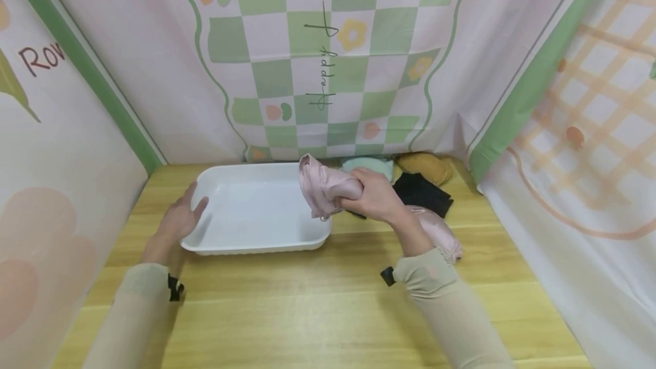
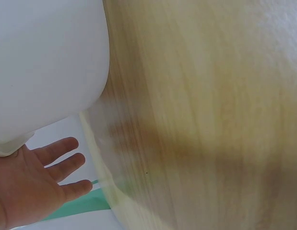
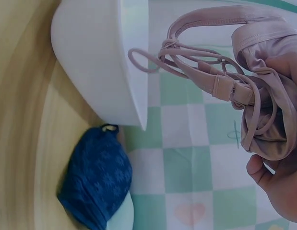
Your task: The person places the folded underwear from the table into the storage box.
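My right hand (image 1: 378,195) grips a folded pink satin bra (image 1: 324,187), raised over the right end of a white plastic tray (image 1: 256,212). In the right wrist view the bra's thin straps (image 3: 186,53) dangle loosely beside its back band. At the tray's left end, my left hand (image 1: 176,222) rests against the rim. Its fingers (image 2: 66,167) stretch straight out past the outer wall in the left wrist view. The tray interior shows no garment.
To the right of the tray lie a mint-green garment (image 1: 368,165), a mustard one (image 1: 427,168), a black one (image 1: 422,193) and a pink one (image 1: 435,231). The right wrist view shows a dark blue patterned garment (image 3: 98,177). A checked curtain (image 1: 312,73) hangs behind the wooden table (image 1: 287,306).
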